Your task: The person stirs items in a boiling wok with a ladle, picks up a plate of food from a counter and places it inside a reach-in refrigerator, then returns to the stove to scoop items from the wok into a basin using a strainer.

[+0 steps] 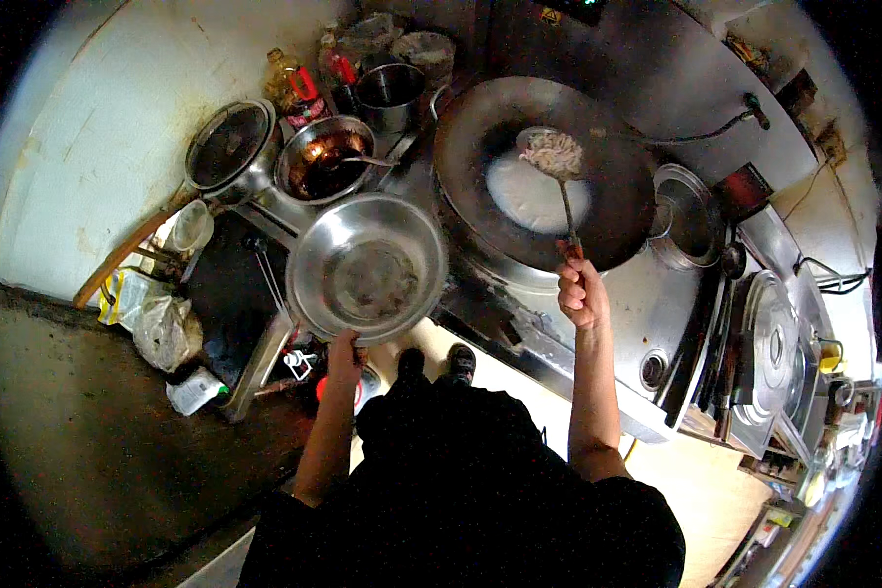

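My right hand point(583, 292) grips the handle of a metal skimmer point(568, 209), its head heaped with pale, shredded-looking food point(556, 154). The skimmer hangs over a large dark wok point(485, 235), in which cloudy white liquid point(533, 198) lies. To the left, my left hand point(347, 356) holds the near rim of a wide stainless steel bowl point(368, 275), tilted a little and with wet-looking marks on its bottom. The bowl is beside the wok, over the stove's edge. Most of my left fingers are hidden under the bowl.
Behind the bowl stand a pan of dark sauce point(323, 165) with a ladle, a lidded-looking pot point(228, 147), a dark pot point(391, 92) and an oil bottle point(290, 81). Right of the wok are a round metal container point(687, 217), a curved water tap point(728, 125) and metal lids point(770, 345).
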Tool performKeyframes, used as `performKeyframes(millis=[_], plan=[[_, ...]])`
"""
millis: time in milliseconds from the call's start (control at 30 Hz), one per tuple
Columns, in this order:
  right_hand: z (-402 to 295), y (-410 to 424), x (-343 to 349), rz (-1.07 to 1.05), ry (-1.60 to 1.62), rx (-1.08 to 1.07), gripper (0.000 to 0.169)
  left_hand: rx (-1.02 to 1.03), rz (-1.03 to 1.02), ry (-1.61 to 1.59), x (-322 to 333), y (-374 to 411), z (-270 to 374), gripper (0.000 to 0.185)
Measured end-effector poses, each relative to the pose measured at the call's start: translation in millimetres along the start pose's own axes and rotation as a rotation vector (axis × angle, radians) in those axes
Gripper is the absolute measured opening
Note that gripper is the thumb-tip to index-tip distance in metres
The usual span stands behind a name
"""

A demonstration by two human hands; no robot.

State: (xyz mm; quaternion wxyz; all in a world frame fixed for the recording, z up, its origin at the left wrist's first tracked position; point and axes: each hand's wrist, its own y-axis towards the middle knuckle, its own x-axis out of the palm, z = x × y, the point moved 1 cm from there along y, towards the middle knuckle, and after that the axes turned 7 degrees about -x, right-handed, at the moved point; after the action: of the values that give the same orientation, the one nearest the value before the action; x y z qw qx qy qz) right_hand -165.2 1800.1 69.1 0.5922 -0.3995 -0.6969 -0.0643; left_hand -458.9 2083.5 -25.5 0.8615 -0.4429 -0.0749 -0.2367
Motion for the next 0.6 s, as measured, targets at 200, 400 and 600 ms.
performKeyframes(millis=[200, 400, 600], plan=[[1.4, 11.4, 51.3, -0.099, -0.143, -0.114, 0.029, -0.023, 0.031, 0.194, 28.9, -2.4, -3.8, 0.013], [19.9, 48.4, 54.4, -0.221, 0.024, -0.078, 0.031, -0.075, -0.029, 0.178, 30.6, 23.1, -12.5, 0.021], [2.8, 112.7, 35.3, -0.016, -0.096, 0.006, 0.011, -0.170, -0.054, 0.095, 48.9, 10.1, -2.1, 0.026]])
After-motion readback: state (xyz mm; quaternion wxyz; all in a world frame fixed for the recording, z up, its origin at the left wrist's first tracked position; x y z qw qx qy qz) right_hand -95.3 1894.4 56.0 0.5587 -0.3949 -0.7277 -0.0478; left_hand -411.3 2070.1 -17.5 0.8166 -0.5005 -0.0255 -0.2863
